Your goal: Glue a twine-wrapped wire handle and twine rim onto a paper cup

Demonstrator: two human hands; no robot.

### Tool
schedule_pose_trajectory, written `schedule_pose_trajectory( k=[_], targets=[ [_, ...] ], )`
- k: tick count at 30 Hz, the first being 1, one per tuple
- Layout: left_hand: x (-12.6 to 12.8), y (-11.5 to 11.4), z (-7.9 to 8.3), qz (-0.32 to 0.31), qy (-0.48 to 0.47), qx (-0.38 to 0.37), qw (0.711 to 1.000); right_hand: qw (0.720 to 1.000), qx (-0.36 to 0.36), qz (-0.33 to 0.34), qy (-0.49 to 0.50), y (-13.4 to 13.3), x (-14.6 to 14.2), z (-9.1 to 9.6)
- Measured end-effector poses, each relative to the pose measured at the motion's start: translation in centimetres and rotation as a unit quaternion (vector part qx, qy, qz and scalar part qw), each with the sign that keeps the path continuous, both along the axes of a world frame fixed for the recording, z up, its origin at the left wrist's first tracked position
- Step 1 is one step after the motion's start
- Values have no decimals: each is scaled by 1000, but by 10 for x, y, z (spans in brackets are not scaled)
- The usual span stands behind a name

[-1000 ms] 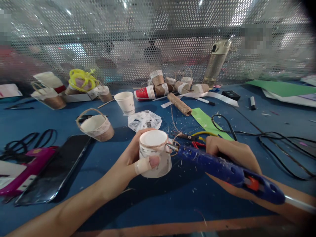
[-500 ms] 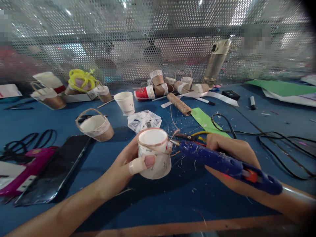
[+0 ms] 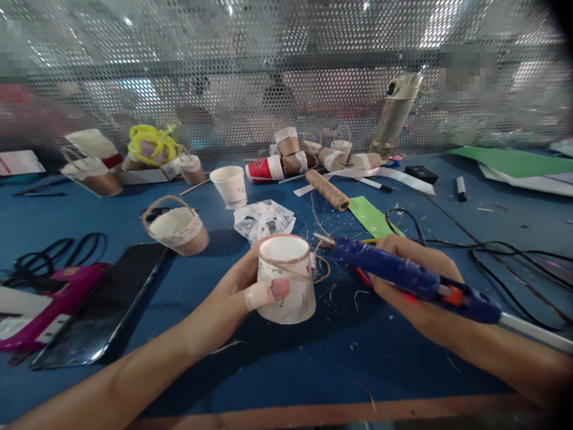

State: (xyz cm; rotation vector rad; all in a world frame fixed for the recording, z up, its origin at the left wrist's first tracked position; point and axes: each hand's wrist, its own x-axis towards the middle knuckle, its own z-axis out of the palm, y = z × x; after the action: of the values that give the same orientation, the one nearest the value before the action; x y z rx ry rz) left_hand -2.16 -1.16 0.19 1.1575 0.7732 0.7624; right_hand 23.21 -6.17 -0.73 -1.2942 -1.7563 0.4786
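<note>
My left hand is wrapped round a white paper cup with brown twine circling it near the rim; the thumb wears a bandage. My right hand grips a blue hot glue gun with an orange trigger. Its metal nozzle points left, a short way above and to the right of the cup's rim, not touching it. A loose end of twine curls off the cup's right side.
On the blue table: a small handled basket cup, a plain paper cup, crumpled white paper, a twine spool, green paper, black cables, a phone, a pink case, and several wrapped cups by the mesh wall.
The glue gun's nozzle has lifted away from the cup's rim, up and to the right. The cup has shifted slightly right in my left hand.
</note>
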Motion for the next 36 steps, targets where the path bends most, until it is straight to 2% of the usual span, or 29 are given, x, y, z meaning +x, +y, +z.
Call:
schedule_pose_trajectory(
  k=[3, 7, 14, 17, 24, 29, 36],
  targets=[
    [1, 2, -4, -15, 9, 25, 1000, 999, 27, 8, 42, 0, -5, 0],
    [4, 1, -10, -11, 9, 42, 999, 997, 53, 47, 43, 1, -14, 0],
    [18, -9, -6, -46, 9, 60, 997, 987, 63, 109, 104, 7, -26, -8],
    [20, -10, -6, -49, -6, 47, 998, 986, 62, 119, 99, 7, -26, -11],
    [19, -9, -6, -24, 31, 69, 997, 988, 92, 75, 101, 1, -27, -7],
    [22, -12, -4, 10, 54, 81, 995, 985, 147, 62, 72, 2, -24, -7],
    [19, -10, -7, -7, 44, 90, 995, 992, 84, 34, 86, -2, -25, 2]
  ],
)
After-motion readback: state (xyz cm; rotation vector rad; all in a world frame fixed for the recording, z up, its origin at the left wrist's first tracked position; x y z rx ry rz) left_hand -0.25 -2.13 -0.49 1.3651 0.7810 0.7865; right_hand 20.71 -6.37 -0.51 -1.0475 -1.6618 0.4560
